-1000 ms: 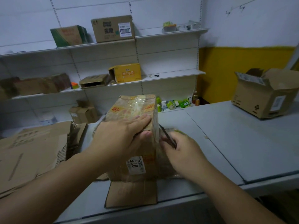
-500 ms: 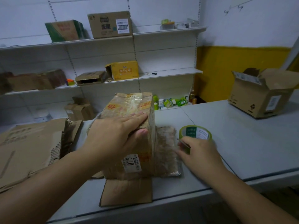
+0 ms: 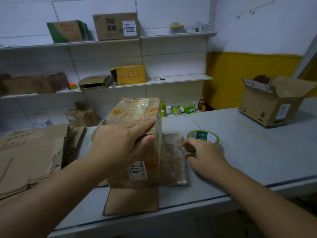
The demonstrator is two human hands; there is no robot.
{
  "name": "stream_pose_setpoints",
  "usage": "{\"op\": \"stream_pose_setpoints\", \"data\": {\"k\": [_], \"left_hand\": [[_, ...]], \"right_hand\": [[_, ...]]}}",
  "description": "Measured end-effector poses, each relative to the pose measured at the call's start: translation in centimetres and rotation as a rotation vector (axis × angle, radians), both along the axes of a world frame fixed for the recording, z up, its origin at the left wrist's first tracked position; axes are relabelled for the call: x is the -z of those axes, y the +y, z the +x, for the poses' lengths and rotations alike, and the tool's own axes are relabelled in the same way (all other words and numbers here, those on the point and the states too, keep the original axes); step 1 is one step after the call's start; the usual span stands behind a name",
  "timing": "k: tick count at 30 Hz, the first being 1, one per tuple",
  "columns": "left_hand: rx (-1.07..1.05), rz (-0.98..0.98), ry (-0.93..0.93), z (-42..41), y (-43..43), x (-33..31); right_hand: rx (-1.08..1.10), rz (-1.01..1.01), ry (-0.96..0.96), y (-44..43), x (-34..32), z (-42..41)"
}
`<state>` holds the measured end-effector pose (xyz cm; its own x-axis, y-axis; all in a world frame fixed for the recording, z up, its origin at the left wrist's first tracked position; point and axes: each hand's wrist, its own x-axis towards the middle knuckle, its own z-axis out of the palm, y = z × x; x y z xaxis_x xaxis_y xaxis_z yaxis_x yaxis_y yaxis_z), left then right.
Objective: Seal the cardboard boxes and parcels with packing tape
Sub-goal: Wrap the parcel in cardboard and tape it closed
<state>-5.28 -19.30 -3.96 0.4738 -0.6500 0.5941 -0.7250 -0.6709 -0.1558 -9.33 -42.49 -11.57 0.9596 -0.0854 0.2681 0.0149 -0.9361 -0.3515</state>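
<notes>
Head view is showing the left hand (image 3: pixel 120 143) pressing straight fingers on the tape-wrapped box (image 3: pixel 137 109) near the front edge of the counter (image 3: pixel 248 152), the right hand (image 3: pixel 205 157) curling fingers round the tape roll (image 3: pixel 204 135) beside it, while an open box (image 3: pixel 269 105) is waiting unsealed toward the right edge.

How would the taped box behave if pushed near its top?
The box stands tall on a narrow end, so it would probably tip unless the left hand steadies it. Its glossy taped surface may feel slippery.
</notes>
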Motion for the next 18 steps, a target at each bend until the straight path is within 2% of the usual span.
{"op": "stream_pose_setpoints", "data": {"k": [3,7,12,18], "left_hand": [[-0.004,-0.01,-0.003,0.1,0.0,0.0],[-0.002,-0.02,-0.003,0.1,0.0,0.1],[-0.012,-0.022,0.004,0.2,0.0,0.1],[-0.021,-0.016,0.014,0.3,0.0,0.1]], "right_hand": [[-0.05,0.063,0.067,-1.1,0.3,0.2],[-0.162,0.268,0.13,-2.6,0.4,-0.1],[-0.099,0.373,-0.073,-2.3,1.0,0.7],[0.064,0.44,-0.208,-0.8,1.4,1.9]]}}
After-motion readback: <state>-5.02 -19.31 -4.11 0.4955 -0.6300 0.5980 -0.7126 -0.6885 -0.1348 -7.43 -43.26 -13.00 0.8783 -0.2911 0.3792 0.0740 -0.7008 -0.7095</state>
